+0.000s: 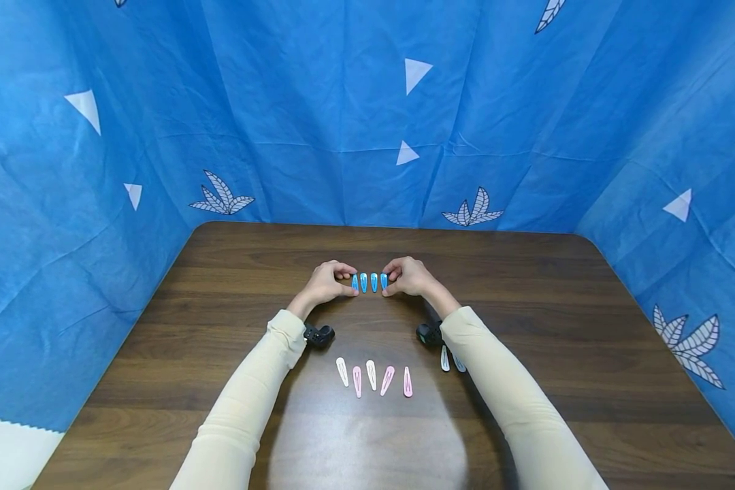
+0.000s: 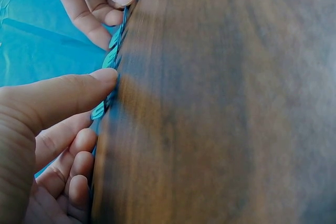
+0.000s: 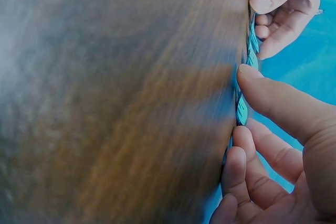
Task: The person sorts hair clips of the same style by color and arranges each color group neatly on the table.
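Note:
Several blue snap hair clips (image 1: 374,282) lie side by side in a short row on the wooden table. My left hand (image 1: 329,282) pinches the leftmost blue clip (image 1: 355,282) lengthwise, thumb at its near end and index finger at its far end. At the other end of the row, my right hand (image 1: 409,277) grips the rightmost blue clip (image 1: 384,281) the same way. Seen edge-on in the left wrist view, the clips (image 2: 110,59) lie low against the tabletop. The right wrist view shows a clip (image 3: 242,110) between thumb and fingers.
Nearer me on the table (image 1: 220,327) lie three pink clips (image 1: 357,382) and two cream clips (image 1: 371,375). Two pale blue clips (image 1: 445,358) sit by my right forearm, one partly covered by the sleeve (image 1: 496,367). A blue curtain (image 1: 343,102) hangs behind the table.

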The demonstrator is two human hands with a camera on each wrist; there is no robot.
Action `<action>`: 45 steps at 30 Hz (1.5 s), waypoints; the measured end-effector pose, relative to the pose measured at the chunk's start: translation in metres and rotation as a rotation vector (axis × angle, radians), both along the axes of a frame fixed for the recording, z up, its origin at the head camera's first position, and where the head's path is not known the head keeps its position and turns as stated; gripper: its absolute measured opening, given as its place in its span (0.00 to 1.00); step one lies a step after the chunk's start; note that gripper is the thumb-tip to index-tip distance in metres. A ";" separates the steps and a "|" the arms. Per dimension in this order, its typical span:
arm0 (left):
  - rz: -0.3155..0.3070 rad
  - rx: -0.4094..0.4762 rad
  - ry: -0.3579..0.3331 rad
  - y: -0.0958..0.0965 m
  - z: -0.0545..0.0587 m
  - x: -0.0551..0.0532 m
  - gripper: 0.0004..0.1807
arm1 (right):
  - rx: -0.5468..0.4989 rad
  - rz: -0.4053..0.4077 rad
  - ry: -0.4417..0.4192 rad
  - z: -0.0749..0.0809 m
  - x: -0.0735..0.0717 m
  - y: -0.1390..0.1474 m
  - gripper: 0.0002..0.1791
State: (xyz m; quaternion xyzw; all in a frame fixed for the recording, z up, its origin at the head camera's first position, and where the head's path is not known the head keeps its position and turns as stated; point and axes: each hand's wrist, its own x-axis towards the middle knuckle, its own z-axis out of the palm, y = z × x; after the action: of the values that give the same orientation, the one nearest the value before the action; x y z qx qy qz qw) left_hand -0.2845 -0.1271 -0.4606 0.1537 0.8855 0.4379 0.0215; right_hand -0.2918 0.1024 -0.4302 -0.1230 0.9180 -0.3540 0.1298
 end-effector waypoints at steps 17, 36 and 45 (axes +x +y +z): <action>0.001 0.004 -0.013 0.000 0.000 0.000 0.27 | -0.006 0.049 0.011 0.011 0.008 0.009 0.28; -0.058 0.152 0.026 -0.007 0.029 0.045 0.27 | -0.096 0.180 0.260 0.032 0.108 0.029 0.28; -0.088 0.136 0.055 -0.013 0.037 0.115 0.26 | -0.096 0.281 0.290 0.023 0.145 0.022 0.29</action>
State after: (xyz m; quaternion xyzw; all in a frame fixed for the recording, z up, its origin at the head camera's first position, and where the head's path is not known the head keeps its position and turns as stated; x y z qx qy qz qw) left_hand -0.1695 -0.1397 -0.4236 0.2056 0.8464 0.4913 0.0058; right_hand -0.1471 0.1242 -0.4074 -0.3055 0.8829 -0.3544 0.0383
